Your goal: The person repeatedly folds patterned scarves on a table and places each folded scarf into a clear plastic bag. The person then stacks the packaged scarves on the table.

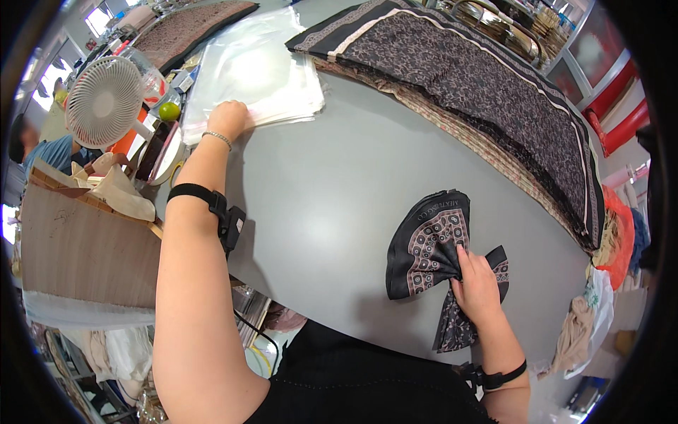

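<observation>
In my right hand [476, 286] a folded dark patterned scarf [437, 246] is pinched at its gathered middle. One end fans out toward the upper left, while other parts spread behind and below the fingers. Printed lettering runs along the fanned edge. My left hand [229, 121] reaches forward to the near edge of a stack of clear plastic bags [259, 69]. Its fingers are curled at the bags' edge, and the fingertips are hidden, so whether they grip a bag is unclear. Both are over a grey table [318, 185].
A tall pile of folded patterned scarves [455, 90] curves along the table's far right. On the left stand a white fan [104, 102], a large plastic bottle [151, 79] and a green fruit [169, 111]. Another person [53, 151] is at the far left.
</observation>
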Tool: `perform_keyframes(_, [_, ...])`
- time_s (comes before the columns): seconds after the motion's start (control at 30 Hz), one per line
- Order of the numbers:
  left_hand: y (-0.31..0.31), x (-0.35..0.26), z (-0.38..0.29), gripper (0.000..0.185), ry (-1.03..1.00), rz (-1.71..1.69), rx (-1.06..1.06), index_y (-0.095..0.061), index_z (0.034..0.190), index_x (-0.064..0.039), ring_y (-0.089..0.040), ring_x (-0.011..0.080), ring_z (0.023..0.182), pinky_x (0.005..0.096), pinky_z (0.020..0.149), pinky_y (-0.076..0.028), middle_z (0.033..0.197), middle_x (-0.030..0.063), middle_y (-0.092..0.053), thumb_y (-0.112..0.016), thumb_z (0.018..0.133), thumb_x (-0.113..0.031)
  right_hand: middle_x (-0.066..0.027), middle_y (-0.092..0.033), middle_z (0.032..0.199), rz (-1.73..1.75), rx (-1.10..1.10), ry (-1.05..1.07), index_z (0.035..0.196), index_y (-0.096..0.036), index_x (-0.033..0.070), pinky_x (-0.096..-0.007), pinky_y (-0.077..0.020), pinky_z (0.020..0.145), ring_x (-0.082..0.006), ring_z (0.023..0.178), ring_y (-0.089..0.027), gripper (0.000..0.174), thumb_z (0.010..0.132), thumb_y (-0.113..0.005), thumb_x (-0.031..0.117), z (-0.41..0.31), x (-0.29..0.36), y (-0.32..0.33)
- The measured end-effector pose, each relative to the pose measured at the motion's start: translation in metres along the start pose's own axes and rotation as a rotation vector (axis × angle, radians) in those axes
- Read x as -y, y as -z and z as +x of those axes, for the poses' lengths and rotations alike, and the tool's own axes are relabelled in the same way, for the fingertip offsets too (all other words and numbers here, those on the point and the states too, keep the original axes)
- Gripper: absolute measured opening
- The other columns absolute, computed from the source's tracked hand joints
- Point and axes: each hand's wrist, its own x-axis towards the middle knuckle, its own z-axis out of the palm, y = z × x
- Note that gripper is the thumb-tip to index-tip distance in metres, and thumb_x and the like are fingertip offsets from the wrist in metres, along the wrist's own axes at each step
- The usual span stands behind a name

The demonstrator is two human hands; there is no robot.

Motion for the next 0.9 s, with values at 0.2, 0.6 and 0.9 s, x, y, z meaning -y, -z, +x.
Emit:
perform_keyframes(0.2, [0.032,0.014,0.009,0.019,0.335,-0.361,-0.411,-0.064,0.084,-0.004,-0.065,0.0402,0.081,0.0492,0.07,-0.051,0.085,0.0219,-0.067,-0.048,0.088,-0.012,-0.0206,-0.058,0.113,0.015,0.004,0.003,0.13,-0.045,-0.007,-0.0418,-0.0493,0.083,-0.0362,0.094,-0.056,0.07,0.065,-0.073,0.0,-0.002,0.001,0.0])
perform_keyframes(0.6, [0.097,-0.206,-0.155,0.012,-0.494,-0.59,-0.269,-0.059,0.088,0.002,-0.059,0.0344,0.093,0.04,0.085,-0.049,0.11,0.0182,-0.058,-0.057,0.08,-0.006,-0.0195,-0.059,0.11,0.284,-0.251,0.258,0.133,-0.046,-0.003,-0.0426,-0.0477,0.086,-0.0384,0.099,-0.056,0.076,0.061,-0.07,-0.002,-0.008,0.008,0.005])
perform_keyframes(0.9, [0.131,-0.234,-0.169,0.011,-0.82,-0.978,-0.271,-0.058,0.086,0.0,-0.06,0.035,0.104,0.0411,0.087,-0.048,0.11,0.0176,-0.062,-0.062,0.079,-0.007,-0.0179,-0.062,0.102,0.178,0.139,0.106,0.123,-0.053,-0.003,-0.0433,-0.0486,0.086,-0.0368,0.093,-0.058,0.053,0.073,-0.067,0.005,0.025,0.041,0.004])
